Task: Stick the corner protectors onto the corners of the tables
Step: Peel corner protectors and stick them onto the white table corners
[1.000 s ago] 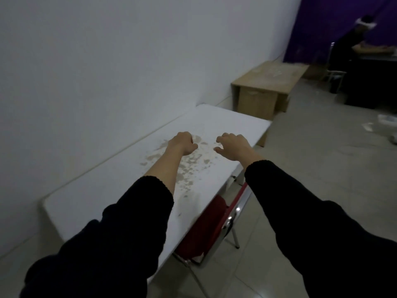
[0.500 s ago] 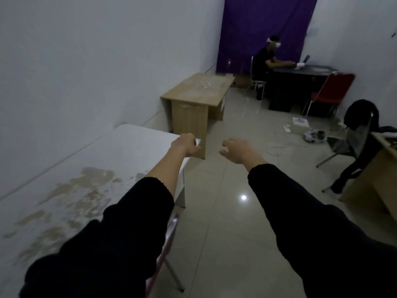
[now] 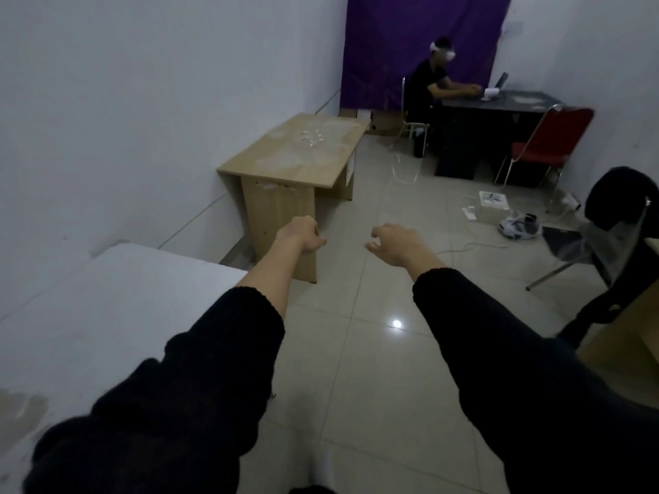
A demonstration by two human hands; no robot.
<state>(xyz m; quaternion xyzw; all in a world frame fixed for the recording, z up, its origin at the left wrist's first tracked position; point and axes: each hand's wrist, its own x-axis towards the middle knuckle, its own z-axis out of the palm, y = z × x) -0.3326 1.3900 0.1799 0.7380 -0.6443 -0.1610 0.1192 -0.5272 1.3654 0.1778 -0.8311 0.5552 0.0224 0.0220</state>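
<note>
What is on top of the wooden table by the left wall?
On the wooden table lies a cluster of small white pieces, probably corner protectors, too small to tell. Pale smudges mark the top. Nothing covers it; its underside is hidden.

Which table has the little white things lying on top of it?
The light wooden table by the left wall: small white pieces sit on it. The white table shows none, and the black table holds other things.

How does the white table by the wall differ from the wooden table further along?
The white table has a pale top with a brownish stain near its close end; the wooden table is tan, with small white pieces on top. The white one lies nearer, the wooden one further off. Both stand against the same wall.
</note>
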